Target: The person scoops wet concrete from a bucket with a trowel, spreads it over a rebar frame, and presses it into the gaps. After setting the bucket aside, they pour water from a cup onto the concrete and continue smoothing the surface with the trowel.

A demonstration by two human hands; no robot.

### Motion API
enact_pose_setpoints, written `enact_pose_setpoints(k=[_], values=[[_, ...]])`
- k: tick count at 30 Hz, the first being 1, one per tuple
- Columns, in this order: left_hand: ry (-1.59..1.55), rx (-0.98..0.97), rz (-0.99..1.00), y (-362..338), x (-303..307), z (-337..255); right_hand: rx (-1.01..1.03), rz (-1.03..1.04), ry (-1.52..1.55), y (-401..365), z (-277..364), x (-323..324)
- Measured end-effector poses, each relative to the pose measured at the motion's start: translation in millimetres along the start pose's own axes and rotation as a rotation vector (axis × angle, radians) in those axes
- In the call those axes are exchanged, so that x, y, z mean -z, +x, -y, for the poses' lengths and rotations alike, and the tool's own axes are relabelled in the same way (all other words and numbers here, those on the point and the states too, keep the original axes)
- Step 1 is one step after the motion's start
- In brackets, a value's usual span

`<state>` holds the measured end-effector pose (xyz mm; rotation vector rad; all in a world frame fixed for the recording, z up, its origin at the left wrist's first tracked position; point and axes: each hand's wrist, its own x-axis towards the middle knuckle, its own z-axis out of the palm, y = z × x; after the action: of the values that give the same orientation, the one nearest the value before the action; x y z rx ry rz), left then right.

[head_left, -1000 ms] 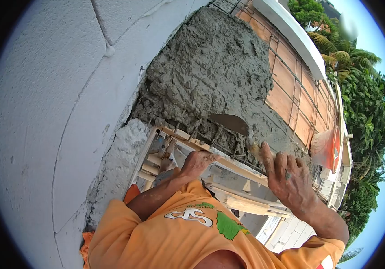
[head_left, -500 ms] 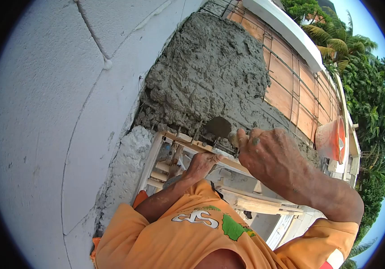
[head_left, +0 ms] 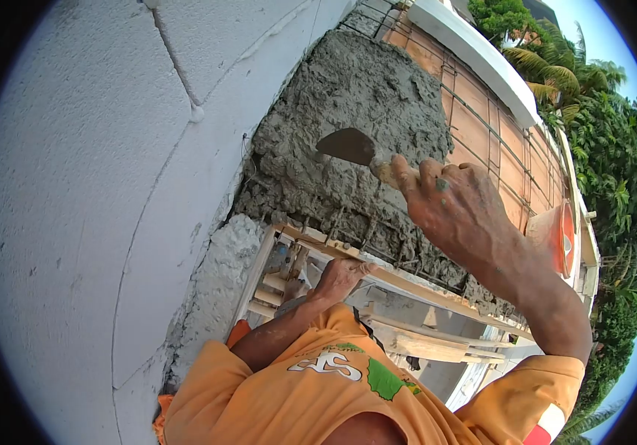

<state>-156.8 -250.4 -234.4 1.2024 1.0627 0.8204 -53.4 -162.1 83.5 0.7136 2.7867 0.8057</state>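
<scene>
My right hand is closed round the handle of a trowel. Its dark blade is raised over the wet grey concrete and points left. Lower down, my left hand grips the edge of a wooden board along the near side of the concrete; its fingertips are partly hidden. Short bits of reinforcing bar poke out of the concrete just beyond that board.
A pale block wall rises on the left. Steel bars cross orange-brown formwork panels at the upper right. An orange-red bucket stands at the right edge. Below the board are timber pieces and an opening.
My right hand has lifted the trowel away from the board edge, up and over the middle of the concrete. My left hand stays on the board. The view has shifted slightly.
</scene>
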Motion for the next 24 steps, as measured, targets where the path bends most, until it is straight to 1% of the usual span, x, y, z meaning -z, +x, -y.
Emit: enact_pose_setpoints(k=[1, 2, 3, 4, 6, 7, 9, 10, 12, 13, 15, 16, 18, 20, 21, 22, 24], values=[[0.001, -0.003, 0.000, 1, -3, 1, 0.013, 0.215, -0.044, -1, 12, -11], [-0.019, -0.065, -0.049, 1, -5, 2, 0.028, 0.426, -0.086, 0, 23, -20], [-0.045, -0.123, -0.103, 1, -5, 3, 0.065, 0.377, -0.087, -12, 21, -26], [-0.053, -0.116, -0.113, 0, -5, 3, 0.079, 0.378, -0.083, -23, 23, -23], [0.009, 0.008, -0.042, -1, -2, 0, 0.048, 0.342, -0.086, -43, 27, -13], [0.011, 0.008, -0.044, -1, 3, -10, 0.048, 0.339, -0.086, -48, 24, -7], [0.036, 0.127, 0.062, -4, 12, -27, -0.006, 0.380, -0.029, -55, 21, 5], [0.040, 0.127, 0.060, -4, 13, -26, -0.007, 0.376, -0.028, -55, 22, 10], [0.059, 0.135, 0.057, -3, 10, -23, -0.036, 0.276, 0.026, -54, 24, 18], [0.065, 0.132, 0.065, -1, 6, -13, -0.073, 0.276, 0.030, -47, 27, 20], [-0.026, -0.056, -0.033, 4, -5, 12, -0.067, 0.293, 0.048, -45, 32, 0], [-0.026, -0.059, -0.034, 1, -5, 5, -0.046, 0.308, 0.073, -44, 36, -14], [0.030, 0.068, -0.012, -1, 2, -8, -0.033, 0.317, 0.082, -66, 43, -27], [0.047, 0.104, 0.004, 0, 2, -7, -0.010, 0.245, 0.085, -85, 46, -25], [0.079, 0.137, 0.033, 1, 3, -6, -0.035, 0.325, 0.116, -86, 47, -12], [0.114, 0.167, 0.064, 1, 4, -5, -0.031, 0.322, 0.118, -83, 43, -8], [0.081, 0.143, 0.032, 0, 1, -2, -0.121, 0.231, 0.049, -75, 34, -3]])
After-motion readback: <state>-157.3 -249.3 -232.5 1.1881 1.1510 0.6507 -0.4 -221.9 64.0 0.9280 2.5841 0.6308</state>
